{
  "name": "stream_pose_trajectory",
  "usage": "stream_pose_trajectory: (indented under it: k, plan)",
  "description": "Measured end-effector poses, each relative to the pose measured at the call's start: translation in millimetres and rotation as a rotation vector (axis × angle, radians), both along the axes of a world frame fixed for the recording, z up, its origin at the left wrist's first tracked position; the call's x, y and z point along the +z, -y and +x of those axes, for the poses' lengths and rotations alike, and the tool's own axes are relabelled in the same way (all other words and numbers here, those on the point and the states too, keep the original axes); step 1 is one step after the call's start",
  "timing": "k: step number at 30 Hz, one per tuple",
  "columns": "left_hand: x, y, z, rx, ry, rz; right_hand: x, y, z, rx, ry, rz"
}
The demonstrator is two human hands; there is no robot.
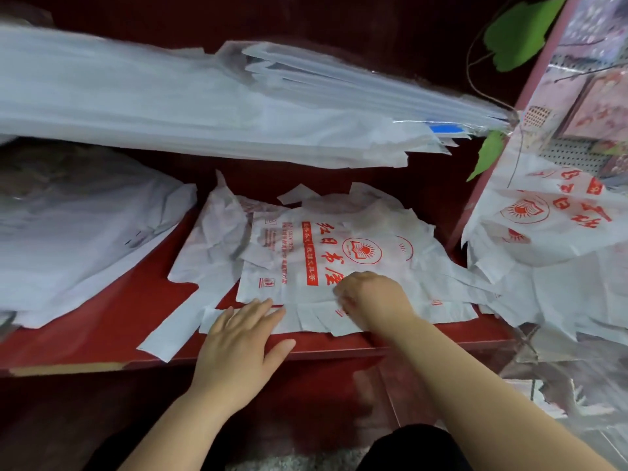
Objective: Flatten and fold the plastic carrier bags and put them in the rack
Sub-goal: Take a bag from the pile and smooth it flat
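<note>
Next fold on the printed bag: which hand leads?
Right, probably. The right hand has its fingers curled on the printed bag at its near edge; the left hand lies flat, just pressing down.

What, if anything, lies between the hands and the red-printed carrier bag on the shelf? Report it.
Nothing visible does. The left hand lies flat on the bag handles at the near edge of the red shelf; the curled right hand touches the red-printed carrier bag directly.
</note>
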State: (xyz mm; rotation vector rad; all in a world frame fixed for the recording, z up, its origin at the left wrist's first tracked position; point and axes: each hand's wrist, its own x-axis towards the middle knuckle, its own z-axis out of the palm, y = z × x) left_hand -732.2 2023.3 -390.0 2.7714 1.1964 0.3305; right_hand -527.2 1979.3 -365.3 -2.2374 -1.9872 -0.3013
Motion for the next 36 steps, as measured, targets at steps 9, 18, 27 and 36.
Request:
stream_pose_trajectory:
  k: [9,18,27,36]
  plan:
    - [-14,0,-3,0.037,0.312,0.143,-4,3,3,0.143,-0.139,0.390]
    - [-14,-24,-23,-0.200,0.535,0.299,-19,43,4,0.295,-0.206,0.430]
    - [-23,33,-16,-0.426,0.539,0.239,18,63,18,-0.569,-0.204,0.267]
    - [-16,71,38,-0.451,0.455,0.074,25,69,48,-0.672,-1.453,0.500]
